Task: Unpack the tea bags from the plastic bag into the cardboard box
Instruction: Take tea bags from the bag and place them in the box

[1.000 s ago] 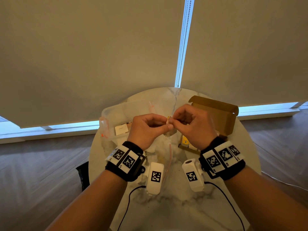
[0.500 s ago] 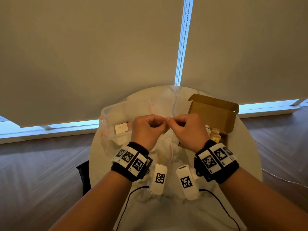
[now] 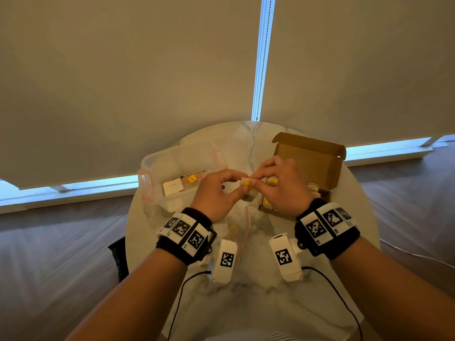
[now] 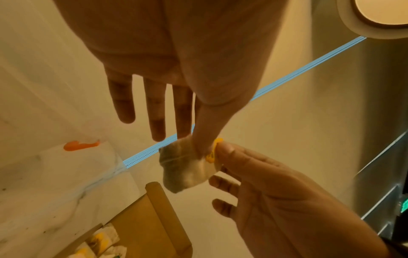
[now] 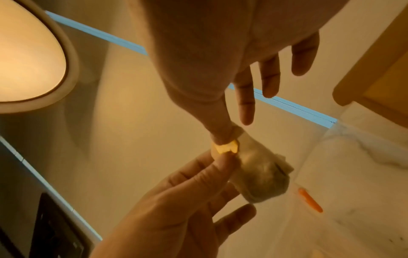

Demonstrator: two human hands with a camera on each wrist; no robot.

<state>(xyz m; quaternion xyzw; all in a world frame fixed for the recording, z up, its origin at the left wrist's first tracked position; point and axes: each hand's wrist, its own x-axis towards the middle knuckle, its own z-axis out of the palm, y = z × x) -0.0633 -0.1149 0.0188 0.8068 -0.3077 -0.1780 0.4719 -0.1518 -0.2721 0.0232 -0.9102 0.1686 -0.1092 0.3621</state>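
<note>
Both hands, left [image 3: 216, 193] and right [image 3: 283, 185], pinch 1 tea bag [image 3: 246, 184] above the table [image 3: 246, 303], beside the cardboard box [image 3: 310, 158]

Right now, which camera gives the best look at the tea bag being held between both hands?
The left wrist view: the tea bag hangs unobstructed, pouch and yellow tag visible. The right wrist view shows it too, partly behind fingers. The head view shows only a small sliver between the hands.

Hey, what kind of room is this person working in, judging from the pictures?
Probably a home living or dining area: a round marble-look table stands on wood-plank flooring, right by windows covered with roller blinds that have a bead chain.
</note>
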